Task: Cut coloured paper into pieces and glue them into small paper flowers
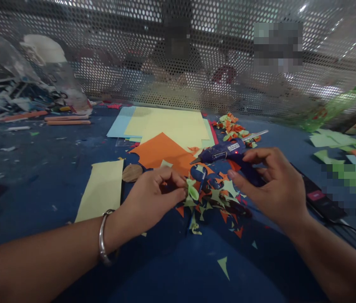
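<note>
My left hand [154, 195] pinches a small folded green paper piece [192, 191] between thumb and fingertips, just above a heap of green and orange paper scraps [218, 202]. My right hand [271, 185] hovers over the right side of that heap, fingers curled and apart, holding nothing; its fingertips are close to the handle of a blue glue gun [225, 150] that lies on the blue table [38, 176] with its nozzle pointing left. An orange paper sheet [161, 151] lies just behind my left hand.
Yellow and light blue sheets [168, 124] lie behind the orange one, a pale yellow strip [103, 189] at the left. Finished orange-green paper flowers [233, 126] sit behind the gun. A black power strip [321, 200] lies at right. A perforated metal screen [196, 54] closes the back; people sit behind it.
</note>
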`<state>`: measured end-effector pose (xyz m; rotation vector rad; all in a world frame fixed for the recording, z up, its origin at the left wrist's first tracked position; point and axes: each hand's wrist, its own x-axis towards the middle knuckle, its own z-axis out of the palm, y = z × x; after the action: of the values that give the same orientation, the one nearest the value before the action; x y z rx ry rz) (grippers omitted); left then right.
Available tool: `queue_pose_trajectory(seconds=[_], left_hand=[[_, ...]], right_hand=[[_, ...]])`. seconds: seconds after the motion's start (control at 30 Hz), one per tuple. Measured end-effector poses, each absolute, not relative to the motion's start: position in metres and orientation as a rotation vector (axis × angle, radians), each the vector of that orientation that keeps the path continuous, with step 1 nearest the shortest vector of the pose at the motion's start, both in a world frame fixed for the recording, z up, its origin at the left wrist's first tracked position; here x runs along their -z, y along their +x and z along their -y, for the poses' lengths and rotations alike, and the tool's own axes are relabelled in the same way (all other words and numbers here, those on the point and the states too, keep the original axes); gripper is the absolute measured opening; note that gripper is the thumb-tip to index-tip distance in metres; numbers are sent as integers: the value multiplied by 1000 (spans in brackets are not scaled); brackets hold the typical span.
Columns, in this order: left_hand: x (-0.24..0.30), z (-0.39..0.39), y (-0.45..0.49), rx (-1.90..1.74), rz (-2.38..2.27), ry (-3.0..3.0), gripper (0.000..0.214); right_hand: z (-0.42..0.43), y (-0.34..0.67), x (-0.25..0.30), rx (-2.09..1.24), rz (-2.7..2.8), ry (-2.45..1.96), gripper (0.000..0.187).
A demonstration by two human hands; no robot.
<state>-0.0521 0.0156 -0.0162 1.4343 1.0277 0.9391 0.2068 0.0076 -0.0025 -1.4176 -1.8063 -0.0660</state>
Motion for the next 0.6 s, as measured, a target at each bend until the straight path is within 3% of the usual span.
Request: queue_pose_trajectory(seconds=[0.13, 0.6], left_hand=[[15, -17, -51, -1163, -1000, 1333, 16], [15, -20, -49, -1271, -971, 1233, 12]], right_hand=[[-7, 208, 3, 18, 1791, -1402, 28], [-1, 204, -5, 196, 1850, -1363, 27]])
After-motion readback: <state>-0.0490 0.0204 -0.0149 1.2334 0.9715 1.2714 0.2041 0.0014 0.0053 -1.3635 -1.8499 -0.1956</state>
